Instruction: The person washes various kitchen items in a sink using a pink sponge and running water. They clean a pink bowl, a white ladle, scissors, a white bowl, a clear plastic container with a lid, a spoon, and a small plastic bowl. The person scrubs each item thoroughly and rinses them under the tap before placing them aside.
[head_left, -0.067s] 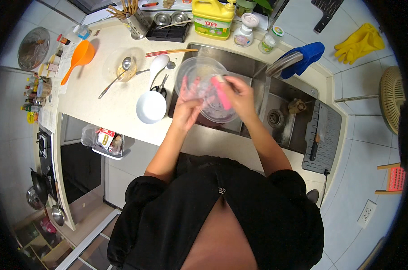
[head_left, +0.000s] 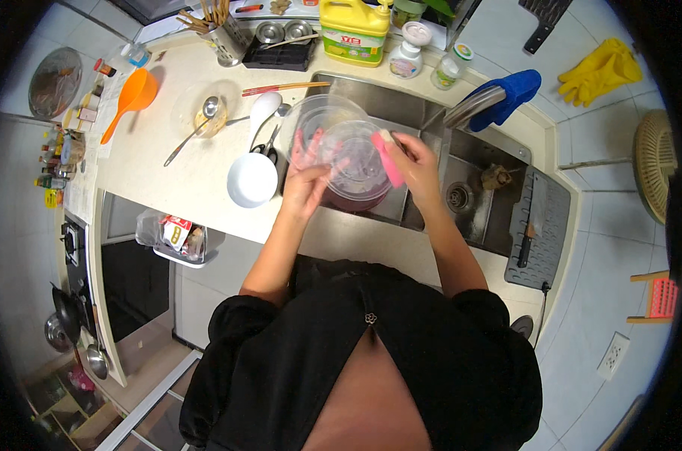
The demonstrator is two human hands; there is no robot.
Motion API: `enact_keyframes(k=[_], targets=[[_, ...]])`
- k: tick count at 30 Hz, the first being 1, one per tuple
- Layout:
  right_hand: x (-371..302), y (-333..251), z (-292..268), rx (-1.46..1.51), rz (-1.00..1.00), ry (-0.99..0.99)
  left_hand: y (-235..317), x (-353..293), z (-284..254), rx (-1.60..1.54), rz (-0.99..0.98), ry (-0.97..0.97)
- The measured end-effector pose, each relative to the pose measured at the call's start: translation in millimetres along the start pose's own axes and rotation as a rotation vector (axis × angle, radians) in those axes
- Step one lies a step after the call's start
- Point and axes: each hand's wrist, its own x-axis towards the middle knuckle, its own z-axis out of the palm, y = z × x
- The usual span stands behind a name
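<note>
My left hand point(head_left: 305, 180) grips a clear glass bowl point(head_left: 354, 154) by its near rim and holds it tilted over the steel sink point(head_left: 401, 101). My right hand point(head_left: 415, 167) presses a pink sponge point(head_left: 387, 158) against the bowl's right side. A second clear bowl point(head_left: 309, 114) lies just behind the held one, at the sink's left edge.
On the counter point(head_left: 183, 180) to the left lie a white bowl point(head_left: 252, 180), a white ladle point(head_left: 262, 110), a glass dish with a spoon point(head_left: 203, 111), chopsticks point(head_left: 274, 89) and an orange scoop point(head_left: 134, 95). A yellow detergent jug point(head_left: 354, 31), a blue cloth on the tap point(head_left: 511, 92) and a dark mat point(head_left: 537, 225) ring the sink.
</note>
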Motion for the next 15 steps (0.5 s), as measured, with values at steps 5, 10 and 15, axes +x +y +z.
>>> enact_keyframes(k=[5,10,15], targets=[[-33,19,-19,0.184,0.259,-0.04,-11,-3,-12,0.04,-0.043,-0.014],[-59,35,-68,-0.154,0.122,0.165,-13,-1,-35,0.043,-0.052,0.069],[-101,90,-147,-0.356,0.174,0.329,-10,-9,-56,0.001,-0.101,0.098]])
